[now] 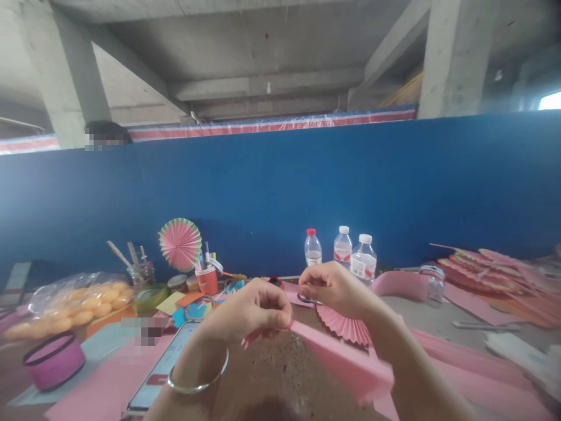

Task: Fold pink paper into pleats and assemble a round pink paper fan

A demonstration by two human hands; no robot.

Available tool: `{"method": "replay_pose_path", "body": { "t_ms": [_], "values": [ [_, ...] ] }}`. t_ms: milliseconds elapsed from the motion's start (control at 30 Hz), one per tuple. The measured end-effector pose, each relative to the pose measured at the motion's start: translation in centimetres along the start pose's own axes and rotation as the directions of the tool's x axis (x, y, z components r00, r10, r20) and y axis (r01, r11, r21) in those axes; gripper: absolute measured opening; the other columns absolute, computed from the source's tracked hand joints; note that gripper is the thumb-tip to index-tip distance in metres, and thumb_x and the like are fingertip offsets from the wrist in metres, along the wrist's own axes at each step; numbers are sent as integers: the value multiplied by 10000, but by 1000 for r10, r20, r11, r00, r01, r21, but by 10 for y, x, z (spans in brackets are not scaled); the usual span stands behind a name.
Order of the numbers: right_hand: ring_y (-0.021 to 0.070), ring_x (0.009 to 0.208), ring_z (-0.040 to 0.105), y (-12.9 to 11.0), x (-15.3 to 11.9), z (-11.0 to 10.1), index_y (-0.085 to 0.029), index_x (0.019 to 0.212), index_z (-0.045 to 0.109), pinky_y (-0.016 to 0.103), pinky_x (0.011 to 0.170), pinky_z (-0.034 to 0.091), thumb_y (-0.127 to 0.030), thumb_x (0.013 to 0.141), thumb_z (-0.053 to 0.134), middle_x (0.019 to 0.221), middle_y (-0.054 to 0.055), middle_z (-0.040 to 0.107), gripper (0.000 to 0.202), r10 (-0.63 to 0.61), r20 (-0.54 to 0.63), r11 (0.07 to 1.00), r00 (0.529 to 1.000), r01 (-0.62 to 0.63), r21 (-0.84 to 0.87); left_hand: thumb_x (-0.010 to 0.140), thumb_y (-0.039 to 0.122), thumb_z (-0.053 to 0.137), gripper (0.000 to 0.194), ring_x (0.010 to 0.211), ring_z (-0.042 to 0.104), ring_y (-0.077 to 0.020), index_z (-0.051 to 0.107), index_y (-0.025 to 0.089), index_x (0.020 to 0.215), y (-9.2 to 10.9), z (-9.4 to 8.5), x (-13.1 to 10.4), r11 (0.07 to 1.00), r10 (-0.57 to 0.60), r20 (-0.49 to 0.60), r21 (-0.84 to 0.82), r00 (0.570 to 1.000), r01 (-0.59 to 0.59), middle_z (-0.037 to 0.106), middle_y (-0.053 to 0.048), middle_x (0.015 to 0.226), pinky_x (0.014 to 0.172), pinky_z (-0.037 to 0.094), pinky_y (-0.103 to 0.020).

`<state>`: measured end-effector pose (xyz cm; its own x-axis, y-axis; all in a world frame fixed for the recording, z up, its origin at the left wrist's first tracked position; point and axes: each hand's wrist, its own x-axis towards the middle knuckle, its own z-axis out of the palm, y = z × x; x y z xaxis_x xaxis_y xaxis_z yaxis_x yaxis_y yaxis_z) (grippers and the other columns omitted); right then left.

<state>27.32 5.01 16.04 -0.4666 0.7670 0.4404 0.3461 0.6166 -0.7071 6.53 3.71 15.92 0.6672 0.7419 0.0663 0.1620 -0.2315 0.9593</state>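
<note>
My left hand, with a silver bangle at the wrist, pinches one end of a folded strip of pink paper. The strip slants down to the right, its far end blurred. Just right of it, my right hand is closed, fingers curled; whatever they hold is hidden. Beneath those fingers shows a dark curved piece, too small to name. On the table behind the strip lies a pink pleated paper fan, partly covered by my right forearm.
A phone lies left of my forearm, near a magenta band and a bag of orange balls. Several bottles stand before the blue partition. An orange cup holds pens. Stacked pleated paper is at right.
</note>
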Motion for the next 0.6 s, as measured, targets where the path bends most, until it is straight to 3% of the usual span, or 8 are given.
{"method": "replay_pose_path", "body": {
  "t_ms": [133,300,467,600],
  "values": [
    [77,486,371,-9,-12,-12,-175,720,608,221,447,271,-290,799,535,549,-37,479,157,26,94,996,995,-18,-82,709,224,600,106,377,379,-52,606,145,639,10,4,-3,980,-68,19,188,998,63,489,43,480,361,266,-174],
    [74,460,367,-16,-16,-7,-196,687,596,214,426,260,-267,803,503,527,-45,481,164,60,43,978,997,-50,-202,670,160,552,61,459,458,-82,605,153,639,10,12,-1,942,-82,-1,326,997,77,496,45,495,453,339,-192],
    [72,427,357,-26,-15,3,-196,674,596,217,426,239,-227,799,475,491,-38,497,177,57,-80,934,995,-82,-348,674,149,463,140,496,487,-94,600,163,648,2,12,5,875,-1,-175,476,985,86,534,35,538,476,342,-199],
    [81,452,355,-26,-9,18,-189,614,574,228,450,217,-155,769,454,504,-29,519,199,-13,-167,868,986,-72,-492,709,225,471,168,490,490,-105,592,161,611,-7,9,16,843,75,-345,523,936,125,552,23,516,472,338,-204]
  ]
}}
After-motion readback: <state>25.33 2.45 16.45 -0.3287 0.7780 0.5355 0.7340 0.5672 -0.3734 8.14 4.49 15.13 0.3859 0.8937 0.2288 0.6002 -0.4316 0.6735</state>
